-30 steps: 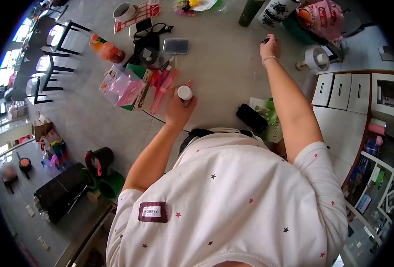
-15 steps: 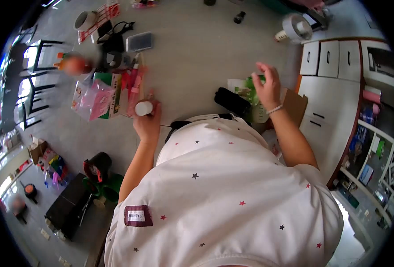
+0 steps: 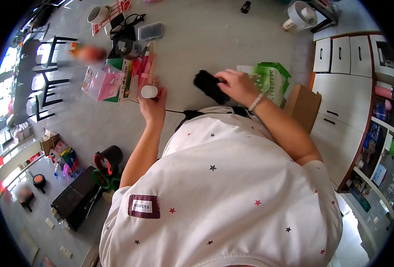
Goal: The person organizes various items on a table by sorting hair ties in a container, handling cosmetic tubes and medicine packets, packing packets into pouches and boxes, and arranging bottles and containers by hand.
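Observation:
My left hand (image 3: 154, 107) is at the table's near edge, its fingers closed round a white-capped bottle (image 3: 149, 92). The body below the round cap is mostly hidden by the cap and hand. My right hand (image 3: 239, 86), with a beaded bracelet at its wrist, grips the right side of a dark, oblong black item (image 3: 209, 85); its exact kind does not show. Just right of that hand lies a green and white printed bag (image 3: 274, 84). Beside my left hand are pink pens (image 3: 144, 62) in a pinkish tray.
Left of the tray lie a pink clear pouch (image 3: 110, 84) and a green-edged box (image 3: 126, 80). Farther back are a grey bottle (image 3: 128, 47), a clear-lidded case (image 3: 150, 31) and a tape roll (image 3: 302, 15). A cardboard box (image 3: 302, 107) stands by white cabinets (image 3: 343, 95).
My right hand has come down from above the green bag and taken hold of the black item, shifting it left. My left hand keeps its hold on the bottle. The view has shifted slightly.

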Tool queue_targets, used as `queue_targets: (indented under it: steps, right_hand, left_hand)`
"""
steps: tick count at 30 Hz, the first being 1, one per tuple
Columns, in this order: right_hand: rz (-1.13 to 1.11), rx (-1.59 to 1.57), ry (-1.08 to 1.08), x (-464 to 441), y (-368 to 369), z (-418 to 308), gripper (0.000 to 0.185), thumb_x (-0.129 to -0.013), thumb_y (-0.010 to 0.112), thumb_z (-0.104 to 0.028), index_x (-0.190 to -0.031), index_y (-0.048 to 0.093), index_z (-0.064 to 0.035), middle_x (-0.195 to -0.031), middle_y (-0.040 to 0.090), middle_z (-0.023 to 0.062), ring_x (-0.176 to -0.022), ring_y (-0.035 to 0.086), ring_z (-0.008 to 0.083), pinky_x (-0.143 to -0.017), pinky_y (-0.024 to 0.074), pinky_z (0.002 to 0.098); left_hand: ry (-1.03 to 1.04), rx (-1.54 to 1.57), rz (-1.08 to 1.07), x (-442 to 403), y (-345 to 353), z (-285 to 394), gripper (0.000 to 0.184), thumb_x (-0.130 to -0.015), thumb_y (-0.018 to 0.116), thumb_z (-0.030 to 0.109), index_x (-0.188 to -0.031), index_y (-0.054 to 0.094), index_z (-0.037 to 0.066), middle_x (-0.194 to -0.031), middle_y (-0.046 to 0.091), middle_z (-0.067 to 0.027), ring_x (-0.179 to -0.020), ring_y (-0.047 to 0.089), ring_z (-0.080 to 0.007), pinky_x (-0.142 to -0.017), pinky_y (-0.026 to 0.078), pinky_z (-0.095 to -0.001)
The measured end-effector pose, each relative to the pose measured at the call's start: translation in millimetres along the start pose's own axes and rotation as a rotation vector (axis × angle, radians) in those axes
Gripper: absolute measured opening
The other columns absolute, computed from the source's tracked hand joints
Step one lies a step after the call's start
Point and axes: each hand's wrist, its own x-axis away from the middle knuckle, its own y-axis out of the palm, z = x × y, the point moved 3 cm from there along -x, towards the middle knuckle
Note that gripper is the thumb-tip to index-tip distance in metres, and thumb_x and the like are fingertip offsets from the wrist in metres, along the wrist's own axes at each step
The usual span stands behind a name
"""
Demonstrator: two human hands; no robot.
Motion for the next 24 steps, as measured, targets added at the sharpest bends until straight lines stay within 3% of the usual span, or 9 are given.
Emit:
queue_targets:
  steps: [3,6,9,10,12,15,18,20,24]
  right_hand:
    - [-0.077,-0.052,-0.032,-26,38,-17,0.021,-0.075,0.06,-0.013,-0.095,0.062,-0.0051,-0.089,0.063,0.0139,-0.085,0.06,0.0322,-0.076,0.0484,0.0408]
    - [-0.056,-0.064,-0.05,-34,73,-28,0.023,-0.075,0.06,-0.014,-0.096,0.061,-0.0048,-0.09,0.063,0.0156,-0.086,0.06,0.0325,-0.077,0.0481,0.0414]
    - [-0.092,-0.149,-0.039,-27,80,-26,0.026,-0.074,0.062,-0.014,-0.098,0.061,-0.0046,-0.088,0.063,0.0163,-0.085,0.06,0.0339,-0.076,0.0484,0.0411]
    - [-0.125,-0.216,-0.014,-23,74,-25,0.026,-0.074,0.063,-0.015,-0.098,0.061,-0.0046,-0.087,0.063,0.016,-0.084,0.06,0.0346,-0.076,0.0485,0.0408]
    - [0.053,-0.152,0.055,-14,48,-13,0.026,-0.075,0.063,-0.015,-0.098,0.061,-0.005,-0.087,0.063,0.0149,-0.084,0.06,0.0342,-0.075,0.0487,0.0406]
    - [0.378,0.175,0.074,7,-16,16,0.024,-0.076,0.064,-0.017,-0.098,0.062,-0.0061,-0.091,0.063,0.0124,-0.088,0.058,0.0302,-0.077,0.0484,0.0387]
    - [0.485,0.481,0.201,43,-66,70,0.028,-0.077,0.066,-0.021,-0.099,0.062,-0.0047,-0.104,0.061,0.0107,-0.098,0.055,0.0275,-0.087,0.0447,0.0382]
    - [0.448,0.539,0.356,65,-88,100,0.045,-0.08,0.065,-0.037,-0.109,0.058,-0.0027,-0.113,0.057,0.0145,-0.105,0.052,0.0295,-0.091,0.0421,0.0416]
    - [0.421,0.299,0.659,91,-99,145,0.056,-0.085,0.054,-0.048,-0.119,0.053,-0.0019,-0.119,0.055,0.0181,-0.111,0.051,0.0322,-0.093,0.0415,0.0413]
  left_hand:
    - [0.028,-0.006,-0.024,4,-1,-2,0.04,-0.069,0.075,0.017,-0.102,0.057,0.004,-0.105,0.054,-0.0144,-0.1,0.049,-0.0324,-0.086,0.041,-0.0403]
    - [-0.012,0.093,0.035,8,-4,-5,0.037,-0.075,0.072,0.019,-0.107,0.062,0.003,-0.085,0.065,-0.0077,-0.069,0.059,-0.0144,-0.065,0.047,-0.0284]
    - [0.19,-0.152,0.391,20,-16,9,0.048,-0.076,0.073,0.023,-0.112,0.052,-0.002,-0.084,0.061,-0.0095,-0.071,0.057,-0.0141,-0.064,0.045,-0.0266]
    - [0.076,-0.087,0.331,23,-17,7,0.048,-0.077,0.072,0.023,-0.111,0.05,-0.003,-0.083,0.059,-0.0092,-0.072,0.056,-0.0137,-0.064,0.044,-0.0256]
    - [-0.158,0.035,0.21,35,-21,2,0.048,-0.08,0.071,0.022,-0.11,0.045,-0.004,-0.082,0.056,-0.0086,-0.073,0.053,-0.0128,-0.064,0.043,-0.0237]
    - [-0.132,0.244,0.175,60,-21,3,0.029,-0.08,0.069,0.015,-0.097,0.05,0.002,-0.074,0.051,-0.0046,-0.063,0.047,-0.0121,-0.058,0.04,-0.0233]
    - [-0.014,0.348,-0.17,69,-18,37,0.014,-0.086,0.06,0.007,-0.094,0.052,-0.001,-0.081,0.056,-0.0042,-0.071,0.049,-0.0082,-0.064,0.042,-0.0203]
    - [0.069,0.378,-0.321,62,-11,69,0.011,-0.086,0.059,0.006,-0.094,0.056,0.0,-0.081,0.057,-0.0034,-0.072,0.051,-0.0079,-0.065,0.043,-0.0213]
    - [0.344,0.282,-0.602,28,26,136,0.023,-0.082,0.065,0.01,-0.101,0.057,0.001,-0.09,0.06,-0.0079,-0.078,0.059,-0.0172,-0.07,0.048,-0.0281]
